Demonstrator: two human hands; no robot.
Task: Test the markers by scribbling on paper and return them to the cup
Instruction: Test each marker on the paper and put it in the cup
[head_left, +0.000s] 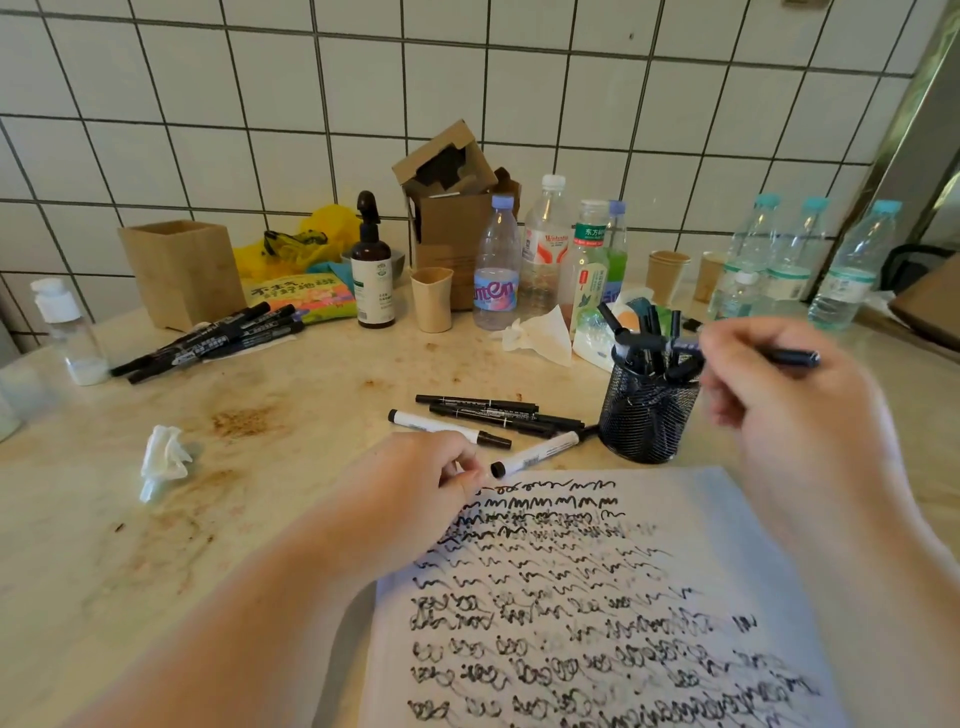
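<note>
While gripped mid-barrel by right-hand fingers (727, 364), light, stiff, slick marker (789, 357) over cup (647, 415); left fingers (457, 467) loosely curled, empty.

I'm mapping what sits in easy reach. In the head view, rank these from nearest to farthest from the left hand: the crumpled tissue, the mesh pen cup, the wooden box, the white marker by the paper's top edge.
1. White marker: just right of the left hand.
2. Mesh pen cup: farther right.
3. Crumpled tissue: left; close call with the cup.
4. Wooden box: far back left, by the wall.
</note>
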